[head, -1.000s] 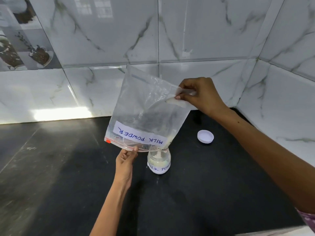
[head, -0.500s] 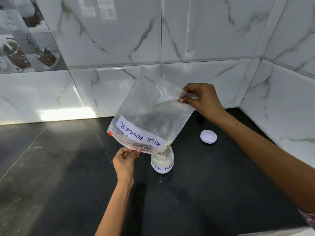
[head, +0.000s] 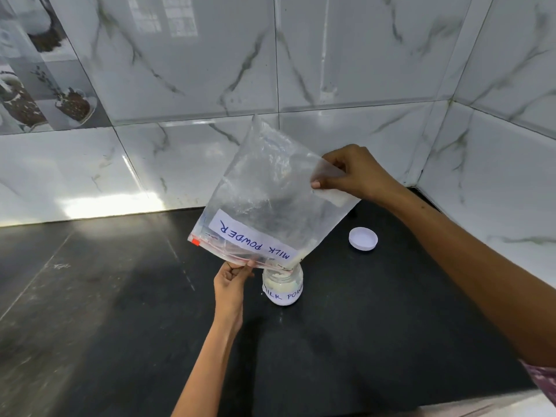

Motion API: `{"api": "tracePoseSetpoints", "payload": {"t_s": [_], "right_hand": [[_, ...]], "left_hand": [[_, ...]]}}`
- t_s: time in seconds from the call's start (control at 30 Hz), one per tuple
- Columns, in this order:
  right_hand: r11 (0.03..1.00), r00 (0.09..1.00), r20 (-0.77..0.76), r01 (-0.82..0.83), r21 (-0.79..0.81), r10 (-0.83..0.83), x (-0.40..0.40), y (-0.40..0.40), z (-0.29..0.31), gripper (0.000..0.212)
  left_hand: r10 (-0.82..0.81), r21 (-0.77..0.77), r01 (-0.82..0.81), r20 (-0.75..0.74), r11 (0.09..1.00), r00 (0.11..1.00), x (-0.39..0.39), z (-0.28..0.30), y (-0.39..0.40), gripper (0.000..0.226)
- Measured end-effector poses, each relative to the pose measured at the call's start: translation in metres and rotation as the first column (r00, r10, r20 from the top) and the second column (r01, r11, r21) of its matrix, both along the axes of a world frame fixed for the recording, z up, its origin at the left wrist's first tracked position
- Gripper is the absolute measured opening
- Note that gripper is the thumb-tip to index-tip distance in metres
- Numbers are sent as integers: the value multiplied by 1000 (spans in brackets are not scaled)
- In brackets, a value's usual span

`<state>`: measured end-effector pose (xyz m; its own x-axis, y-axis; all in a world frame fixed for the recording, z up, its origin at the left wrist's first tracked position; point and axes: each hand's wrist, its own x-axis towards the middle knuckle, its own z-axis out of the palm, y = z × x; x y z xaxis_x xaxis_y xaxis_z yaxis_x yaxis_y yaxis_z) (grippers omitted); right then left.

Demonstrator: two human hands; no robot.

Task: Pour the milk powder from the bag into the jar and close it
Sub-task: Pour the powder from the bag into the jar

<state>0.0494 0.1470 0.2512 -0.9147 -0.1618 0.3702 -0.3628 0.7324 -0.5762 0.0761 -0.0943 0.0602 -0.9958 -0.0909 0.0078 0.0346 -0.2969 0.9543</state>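
head | bag (head: 264,188): limp, light, slippery film | left hand (head: 233,276) pinches zip edge | right hand (head: 358,173) pinches bottom corner | jar (head: 282,285): near bench back-right corner, tippable

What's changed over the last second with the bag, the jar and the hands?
Little has changed. Both hands keep their grips: the left hand pinches the zip edge of the bag, and the right hand holds its raised bottom corner. The bag stays upside down with its mouth at the jar. More powder seems to lie in the jar. The lid still rests on the counter.
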Motion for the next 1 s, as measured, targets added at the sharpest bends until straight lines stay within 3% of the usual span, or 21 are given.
{"api": "tracePoseSetpoints", "payload": {"t_s": [0.2,0.5,0.77,1.0], "right_hand": [[998,998,-38,53,-47,-55,0,2,-7,10],[995,993,-77,90,-40,-93,-3,1,-4,5],[995,992,-107,70,76,-62,-3,-8,-2,10],[983,1000,8,-27,179,26,1,-29,16,18]], "left_hand": [[-180,37,179,33,983,983,-5,9,2,17],[-282,21,282,26,959,959,-3,6,0,38],[-221,-24,222,50,975,974,3,2,-4,22],[38,-127,-33,38,991,999,6,0,3,11]]}}
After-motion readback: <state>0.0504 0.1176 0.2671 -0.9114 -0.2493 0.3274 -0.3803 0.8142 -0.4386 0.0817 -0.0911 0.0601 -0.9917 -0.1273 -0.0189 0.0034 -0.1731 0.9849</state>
